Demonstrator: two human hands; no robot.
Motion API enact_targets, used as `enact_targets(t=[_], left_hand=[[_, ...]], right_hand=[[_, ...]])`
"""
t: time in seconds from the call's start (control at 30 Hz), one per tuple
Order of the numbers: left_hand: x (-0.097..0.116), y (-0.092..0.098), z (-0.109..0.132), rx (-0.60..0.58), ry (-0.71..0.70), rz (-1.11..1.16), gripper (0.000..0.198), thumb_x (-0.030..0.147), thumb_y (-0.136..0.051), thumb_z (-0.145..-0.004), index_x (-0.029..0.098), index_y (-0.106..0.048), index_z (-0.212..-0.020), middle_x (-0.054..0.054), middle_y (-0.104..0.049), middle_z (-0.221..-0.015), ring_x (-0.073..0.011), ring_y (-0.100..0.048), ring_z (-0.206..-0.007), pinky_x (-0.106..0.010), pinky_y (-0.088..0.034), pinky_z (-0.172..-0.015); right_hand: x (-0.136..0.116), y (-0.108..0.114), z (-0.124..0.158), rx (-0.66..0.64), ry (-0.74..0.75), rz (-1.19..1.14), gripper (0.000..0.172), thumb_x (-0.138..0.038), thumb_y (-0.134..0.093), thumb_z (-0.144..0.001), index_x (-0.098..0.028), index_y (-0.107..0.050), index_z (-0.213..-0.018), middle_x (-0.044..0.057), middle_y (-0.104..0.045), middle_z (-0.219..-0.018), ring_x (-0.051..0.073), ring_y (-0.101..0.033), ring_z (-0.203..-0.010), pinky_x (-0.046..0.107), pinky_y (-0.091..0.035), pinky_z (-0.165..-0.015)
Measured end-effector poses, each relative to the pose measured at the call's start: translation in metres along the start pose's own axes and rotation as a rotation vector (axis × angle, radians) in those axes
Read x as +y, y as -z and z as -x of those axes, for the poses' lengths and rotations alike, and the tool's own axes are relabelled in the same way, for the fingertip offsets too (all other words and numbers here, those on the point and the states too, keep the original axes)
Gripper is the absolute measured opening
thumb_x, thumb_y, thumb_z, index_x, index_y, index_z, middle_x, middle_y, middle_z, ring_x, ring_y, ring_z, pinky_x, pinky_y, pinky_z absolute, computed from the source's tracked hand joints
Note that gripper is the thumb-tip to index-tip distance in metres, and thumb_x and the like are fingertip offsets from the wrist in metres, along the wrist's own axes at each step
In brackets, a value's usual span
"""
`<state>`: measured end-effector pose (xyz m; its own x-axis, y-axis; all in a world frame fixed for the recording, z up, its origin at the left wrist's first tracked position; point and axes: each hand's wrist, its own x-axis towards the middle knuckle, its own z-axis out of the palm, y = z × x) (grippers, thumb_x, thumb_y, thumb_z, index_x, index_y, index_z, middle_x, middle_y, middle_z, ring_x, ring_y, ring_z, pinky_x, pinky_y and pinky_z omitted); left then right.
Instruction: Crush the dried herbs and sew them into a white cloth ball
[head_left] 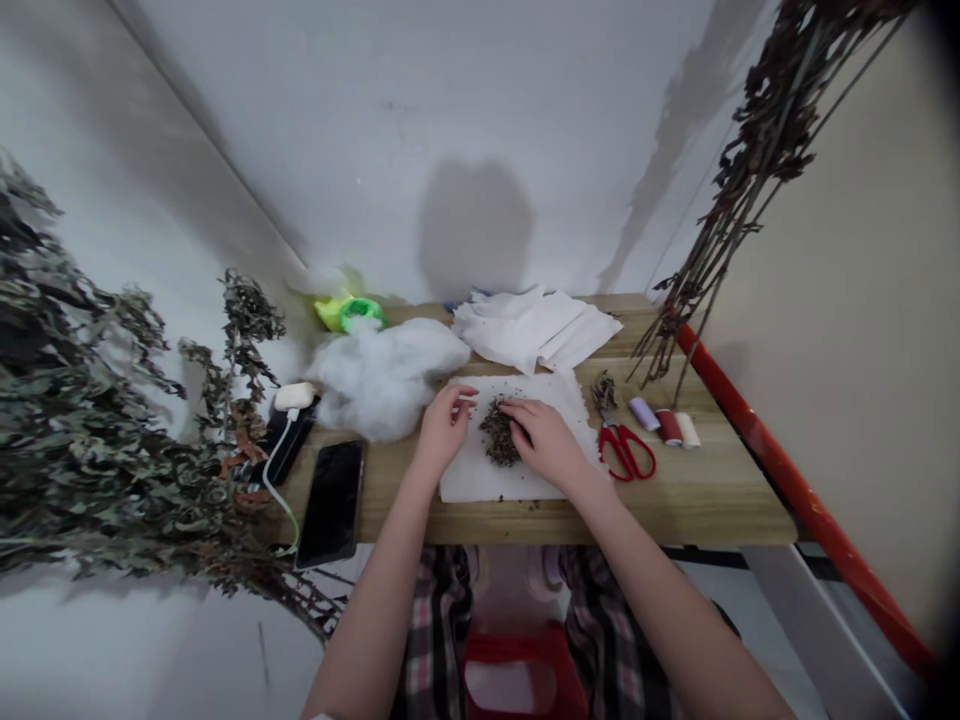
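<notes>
A white cloth [487, 475] lies flat on the small wooden table [697, 500]. In its middle sits a small heap of dark dried herbs [496, 440]. My left hand [444, 425] rests on the cloth just left of the heap, fingers stretched out toward it. My right hand [546, 438] lies flat on the cloth at the heap's right side, fingers touching the herbs. Neither hand holds anything.
White stuffing [386, 375] and a green-yellow object [351, 312] lie at the back left. Folded white cloths [536, 330] sit behind. Red scissors [626, 450] and three thread spools [666, 422] lie right. A phone [332, 503] and power bank [294, 397] lie left. Dried branches [90, 440] flank the table.
</notes>
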<state>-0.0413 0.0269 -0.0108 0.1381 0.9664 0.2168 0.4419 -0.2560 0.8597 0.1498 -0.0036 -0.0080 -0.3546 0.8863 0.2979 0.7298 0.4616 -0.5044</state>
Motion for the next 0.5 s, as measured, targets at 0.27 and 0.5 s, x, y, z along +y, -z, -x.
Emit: enact_targets(t=[0.27,0.5], left_hand=[[0.0,0.005,0.002,0.103,0.05,-0.308,0.019,0.02,-0.049,-0.084,0.017,-0.064,-0.094,-0.007,-0.07,-0.093,-0.017,-0.064,-0.078,-0.032,-0.052,-0.078],[0.001,-0.008,0.004,-0.047,0.135,-0.288,0.024,0.016,-0.048,-0.082,0.017,-0.068,-0.096,-0.009,-0.073,-0.097,-0.0206,-0.067,-0.087,-0.035,-0.051,-0.084]], right_hand=[[-0.012,-0.006,-0.007,-0.036,0.032,0.069,0.04,-0.016,-0.042,-0.089,-0.019,-0.056,-0.126,0.009,-0.052,-0.138,0.024,-0.049,-0.124,0.044,-0.039,-0.103],[-0.017,-0.009,-0.012,-0.071,-0.018,0.114,0.042,-0.017,-0.041,-0.089,-0.017,-0.054,-0.13,0.012,-0.05,-0.14,0.026,-0.047,-0.125,0.046,-0.037,-0.103]])
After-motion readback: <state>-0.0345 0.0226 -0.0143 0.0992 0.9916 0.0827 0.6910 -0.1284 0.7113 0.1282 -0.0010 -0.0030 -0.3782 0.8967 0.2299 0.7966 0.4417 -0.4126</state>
